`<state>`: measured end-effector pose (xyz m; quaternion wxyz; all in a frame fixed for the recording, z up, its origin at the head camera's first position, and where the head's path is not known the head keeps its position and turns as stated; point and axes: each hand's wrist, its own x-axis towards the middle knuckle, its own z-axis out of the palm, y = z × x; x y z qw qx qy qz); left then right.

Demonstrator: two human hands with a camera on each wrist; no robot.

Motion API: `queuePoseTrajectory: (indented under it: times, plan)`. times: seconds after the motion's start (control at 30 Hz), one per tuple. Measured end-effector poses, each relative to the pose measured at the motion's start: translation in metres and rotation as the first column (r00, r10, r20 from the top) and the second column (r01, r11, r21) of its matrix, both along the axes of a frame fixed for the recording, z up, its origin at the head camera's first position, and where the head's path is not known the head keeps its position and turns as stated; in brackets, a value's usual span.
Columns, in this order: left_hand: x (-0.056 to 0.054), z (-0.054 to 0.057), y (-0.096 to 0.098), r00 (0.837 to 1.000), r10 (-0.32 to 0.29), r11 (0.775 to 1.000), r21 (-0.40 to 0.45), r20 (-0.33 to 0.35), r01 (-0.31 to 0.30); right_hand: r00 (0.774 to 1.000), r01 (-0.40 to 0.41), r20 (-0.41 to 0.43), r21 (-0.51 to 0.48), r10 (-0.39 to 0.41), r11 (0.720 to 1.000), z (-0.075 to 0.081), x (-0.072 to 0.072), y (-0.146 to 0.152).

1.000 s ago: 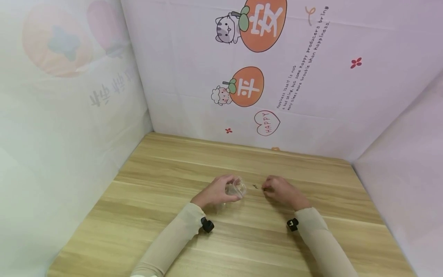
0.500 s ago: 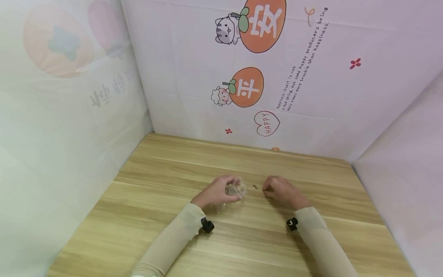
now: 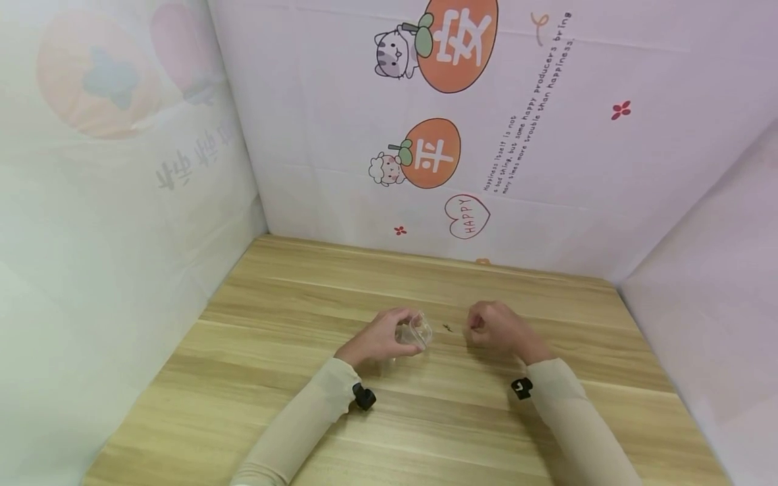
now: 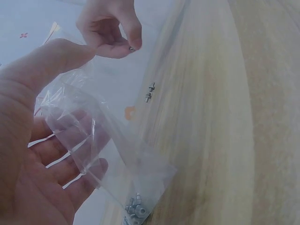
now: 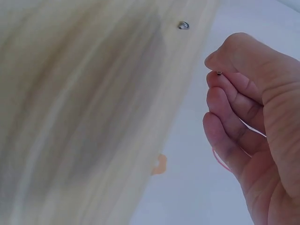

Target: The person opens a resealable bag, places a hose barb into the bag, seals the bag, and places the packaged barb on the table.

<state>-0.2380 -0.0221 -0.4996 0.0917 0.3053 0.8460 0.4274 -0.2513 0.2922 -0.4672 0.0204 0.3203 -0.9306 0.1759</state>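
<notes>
My left hand [image 3: 378,335] holds a clear plastic bag [image 4: 122,150] with its mouth spread between thumb and fingers. Several small silver screws [image 4: 137,211] lie bunched in the bag's bottom corner. Off to the right, my right hand [image 3: 500,331] pinches a tiny metal screw [image 4: 131,48] between thumb and forefinger, raised over the table; most of it is hidden by the fingertips. Its dark end [image 5: 219,73] peeks out in the right wrist view. Between the two hands, a couple of loose screws [image 4: 150,92] lie close together on the wooden tabletop [image 3: 389,432].
A white printed cloth [image 3: 340,135] hangs behind the table's far edge, and plain pale panels stand at the left [image 3: 121,270] and right [image 3: 699,270]. Each wrist carries a small black camera [image 3: 365,396].
My right hand has lifted off the tabletop and drawn slightly to the right, with the screw in its fingertips. The left hand and bag have stayed in place.
</notes>
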Motion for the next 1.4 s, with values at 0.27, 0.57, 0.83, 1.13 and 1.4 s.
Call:
queuePoseTrajectory:
  times: [0.27, 0.57, 0.83, 1.13, 1.4]
  plan:
    - [0.001, -0.003, 0.002, 1.000, -0.005, 1.000, -0.010, -0.001, 0.005, 1.000, 0.003, -0.030, 0.001, -0.003, 1.000, 0.016, 0.006, 0.005]
    - [0.003, -0.002, 0.003, 1.000, 0.004, 1.000, -0.013, 0.008, -0.004, 0.997, -0.044, -0.068, 0.015, 0.045, 0.999, 0.036, 0.014, 0.000]
    - [0.004, -0.003, 0.004, 1.000, 0.007, 1.000, -0.022, 0.005, -0.007, 0.988, -0.110, -0.105, 0.026, 0.112, 0.994, 0.049, 0.024, -0.018]
    - [0.002, -0.006, 0.005, 1.000, 0.002, 1.000, -0.017, -0.009, -0.003, 0.987, -0.137, -0.076, 0.032, 0.139, 0.990, 0.058, 0.031, -0.040]
    - [0.002, -0.005, 0.005, 1.000, -0.003, 1.000, -0.016, -0.001, 0.003, 0.986, -0.149, -0.069, 0.033, 0.151, 0.988, 0.059, 0.030, -0.059]
